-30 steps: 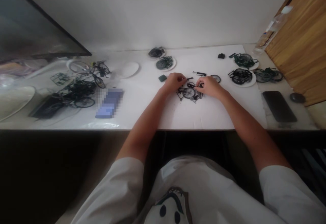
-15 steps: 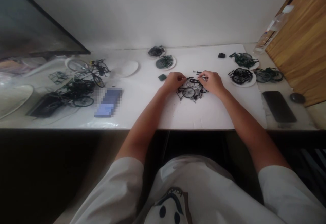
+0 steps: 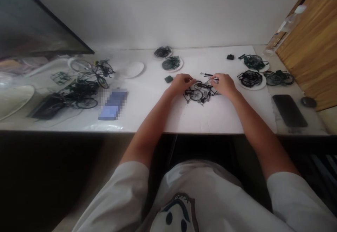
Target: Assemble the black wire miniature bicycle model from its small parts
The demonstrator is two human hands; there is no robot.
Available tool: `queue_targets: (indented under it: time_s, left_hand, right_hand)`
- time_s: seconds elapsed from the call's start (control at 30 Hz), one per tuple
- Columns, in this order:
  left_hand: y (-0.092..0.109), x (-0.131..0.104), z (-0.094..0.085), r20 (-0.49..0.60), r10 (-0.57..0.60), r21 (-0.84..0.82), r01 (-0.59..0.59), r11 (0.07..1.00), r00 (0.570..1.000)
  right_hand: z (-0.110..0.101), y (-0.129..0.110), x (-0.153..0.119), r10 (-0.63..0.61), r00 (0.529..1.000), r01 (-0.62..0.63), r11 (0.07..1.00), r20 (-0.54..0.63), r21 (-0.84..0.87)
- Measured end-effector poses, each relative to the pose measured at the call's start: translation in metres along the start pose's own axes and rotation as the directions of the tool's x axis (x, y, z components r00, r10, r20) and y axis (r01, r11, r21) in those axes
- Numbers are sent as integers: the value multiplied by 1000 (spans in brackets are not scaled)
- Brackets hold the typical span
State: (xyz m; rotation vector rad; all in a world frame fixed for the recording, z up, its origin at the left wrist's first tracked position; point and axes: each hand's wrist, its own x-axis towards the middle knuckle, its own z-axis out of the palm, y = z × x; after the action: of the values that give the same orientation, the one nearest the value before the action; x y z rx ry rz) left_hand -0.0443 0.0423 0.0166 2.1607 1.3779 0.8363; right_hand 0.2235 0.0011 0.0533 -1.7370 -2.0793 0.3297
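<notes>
On the white board, a small pile of model bicycle parts point(image 3: 197, 95) lies between my hands, with a spoked wheel, black frame pieces and small grey bits. My left hand point(image 3: 182, 83) is at the pile's upper left, its thumb and fingers pinched together beside a black curved piece. What is between those fingertips, if anything, is too small to make out. Over the pile's upper right, my right hand point(image 3: 223, 83) is closed in a pinch near a small silvery bit. Its grip is also unclear. A thin screwdriver-like tool point(image 3: 206, 74) lies just beyond the right fingers.
Plates of dark bicycle parts stand at the back point(image 3: 172, 63) and right point(image 3: 252, 81). A small green block point(image 3: 169, 79) lies by my left wrist. Assembled model bicycles point(image 3: 85, 88) and a phone with a blurred screen point(image 3: 113, 105) are left; a black phone point(image 3: 289, 110) and bottle point(image 3: 285, 30) right.
Both hands stay over the pile, shifted very slightly right. The right fingers are drawn in a little more, and the parts under them lie slightly differently. The view has moved a touch.
</notes>
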Motion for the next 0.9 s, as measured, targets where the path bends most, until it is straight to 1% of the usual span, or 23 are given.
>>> queue_targets:
  time_s: [0.13, 0.33, 0.43, 0.6, 0.77, 0.83, 0.9]
  left_hand:
    - [7, -4, -6, 84, -36, -23, 38, 999, 996]
    - [10, -5, -13, 190, -13, -5, 14, 1000, 982]
    - [10, -4, -15, 220, 1, 12, -4, 1000, 976]
    - [9, -5, -14, 220, 3, 17, -7, 1000, 976]
    - [9, -5, -12, 196, 4, -1, -4, 1000, 981]
    - [9, -4, -10, 165, 16, 1, -17, 1000, 986]
    - [7, -3, -7, 104, 45, 21, -47, 999, 994]
  right_hand:
    - [4, 0, 1, 15, 999, -15, 1000, 34, 8]
    - [10, 7, 5, 16, 1000, -16, 1000, 18, 19]
    - [10, 8, 6, 35, 999, -35, 999, -1, 20]
    - [10, 7, 8, 66, 997, -66, 998, -35, 6]
    - [12, 8, 9, 64, 993, -56, 995, -97, 89]
    - [13, 9, 10, 61, 989, -44, 991, -136, 124]
    - [14, 9, 10, 55, 980, -25, 987, -189, 159]
